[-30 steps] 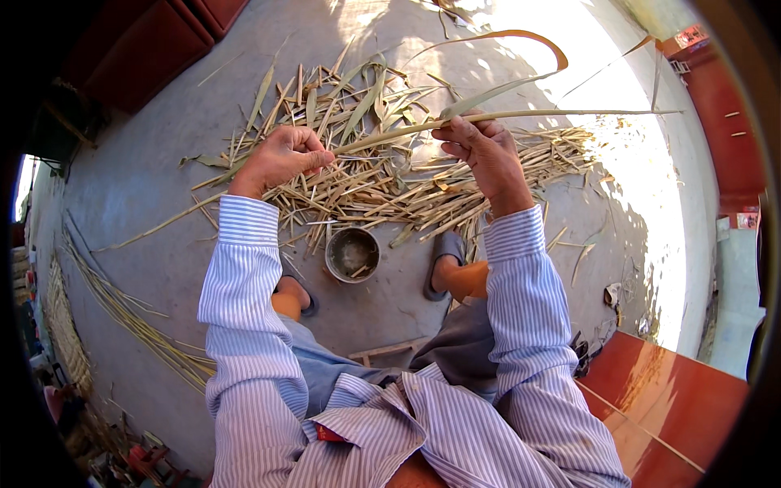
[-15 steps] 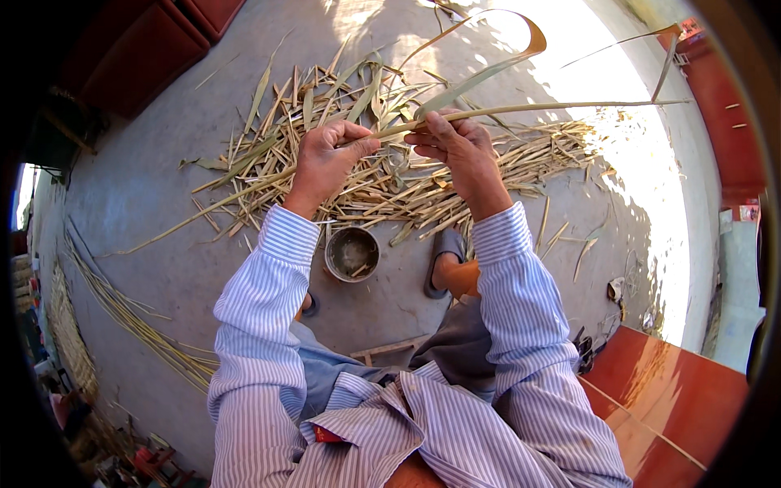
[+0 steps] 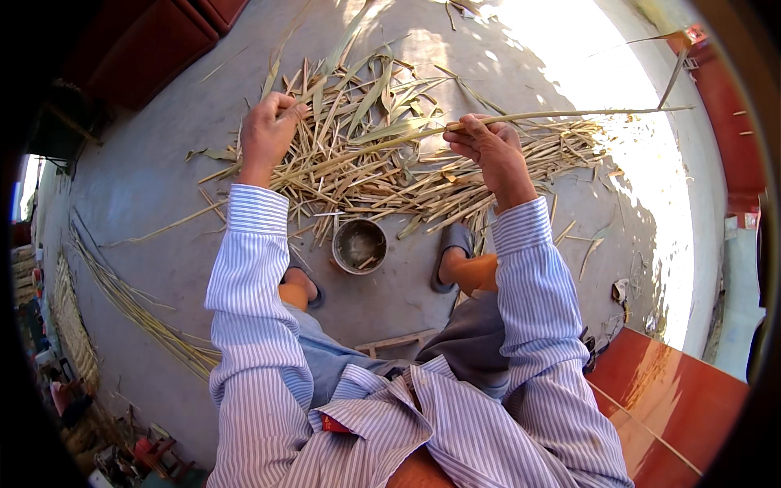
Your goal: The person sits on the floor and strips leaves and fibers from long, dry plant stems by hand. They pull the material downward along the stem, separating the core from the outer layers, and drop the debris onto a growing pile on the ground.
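Observation:
My right hand [image 3: 490, 153] pinches a long, thin reed stalk [image 3: 370, 150]. The stalk slants across in front of me, its thin tip far right with a narrow leaf [image 3: 672, 80] hanging off it. To the left, my left hand [image 3: 272, 130] is away from the stalk, fingers closed on a long pale-green leaf [image 3: 340, 47] that trails upward, partly blurred. Beneath both hands spreads a heap of cut dry stalks and leaves [image 3: 399, 189].
A round metal bowl [image 3: 359, 246] with some bits inside stands between my feet. More long stalks [image 3: 138, 305] lie at the left. Reddish panels [image 3: 663, 382] are at the lower right, dark red furniture [image 3: 146, 53] at the upper left. Sunlight covers the floor at right.
My left hand has moved left, away from the stalk. The curled leaf that stood above my right hand is gone from there; a leaf now trails above my left. My right hand shifted slightly right.

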Demonstrator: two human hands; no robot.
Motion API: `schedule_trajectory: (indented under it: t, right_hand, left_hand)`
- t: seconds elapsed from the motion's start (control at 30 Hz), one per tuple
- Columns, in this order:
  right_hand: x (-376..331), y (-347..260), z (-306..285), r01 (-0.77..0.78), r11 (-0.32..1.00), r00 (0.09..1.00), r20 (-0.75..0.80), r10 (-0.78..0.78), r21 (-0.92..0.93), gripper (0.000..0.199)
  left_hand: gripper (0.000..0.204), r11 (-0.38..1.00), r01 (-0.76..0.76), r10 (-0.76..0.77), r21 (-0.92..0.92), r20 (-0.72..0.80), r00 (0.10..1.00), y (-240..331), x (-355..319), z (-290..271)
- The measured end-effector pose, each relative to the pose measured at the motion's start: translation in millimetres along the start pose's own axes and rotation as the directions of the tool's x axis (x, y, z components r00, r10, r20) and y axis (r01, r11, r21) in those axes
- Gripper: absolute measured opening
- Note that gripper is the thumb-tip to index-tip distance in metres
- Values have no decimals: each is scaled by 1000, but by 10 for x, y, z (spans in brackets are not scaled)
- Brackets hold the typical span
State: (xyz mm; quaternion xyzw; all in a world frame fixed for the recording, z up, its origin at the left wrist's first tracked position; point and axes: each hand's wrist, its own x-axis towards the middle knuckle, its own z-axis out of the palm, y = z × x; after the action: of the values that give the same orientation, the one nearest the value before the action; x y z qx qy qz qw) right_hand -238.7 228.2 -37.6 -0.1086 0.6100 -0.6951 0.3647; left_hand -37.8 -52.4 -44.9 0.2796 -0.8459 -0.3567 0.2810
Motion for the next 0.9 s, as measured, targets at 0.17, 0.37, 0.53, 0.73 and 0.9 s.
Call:
schedule_trajectory:
  t: [0.17, 0.37, 0.53, 0.73, 0.9]
  right_hand:
    - [15, -15, 98, 24, 1000, 1000, 16, -24, 12, 30]
    - [26, -40, 144, 33, 999, 999, -23, -32, 35, 31]
    - [7, -59, 206, 57, 996, 998, -42, -54, 66, 29]
    - [-14, -121, 238, 126, 988, 992, 8, -128, 89, 28]
    - [-14, -76, 217, 104, 990, 993, -62, -98, 100, 29]
  left_hand:
    - [25, 719, -309, 220, 623, 219, 951, -124, -161, 122]
    - [29, 923, 263, -79, -280, 531, 844, 131, -242, 202]
    - [19, 917, 239, -69, -320, 461, 885, 123, -343, 294]
    - [14, 854, 296, -141, -428, 358, 923, 143, -354, 276]
    - [20, 719, 289, -328, -632, 58, 943, 132, -234, 39]
